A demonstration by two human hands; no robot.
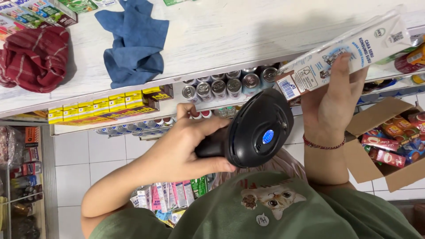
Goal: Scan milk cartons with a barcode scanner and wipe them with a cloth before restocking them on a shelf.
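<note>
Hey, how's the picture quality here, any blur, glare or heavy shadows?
Head view: evenly lit and mostly sharp; the carton in the right hand and the scanner in the left hand look crisp. Head view: soft shadow on the white shelf top; small glints on the cans.

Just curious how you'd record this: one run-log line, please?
left hand: grips black scanner | right hand: holds white carton | carton's barcode end beside scanner head
</note>
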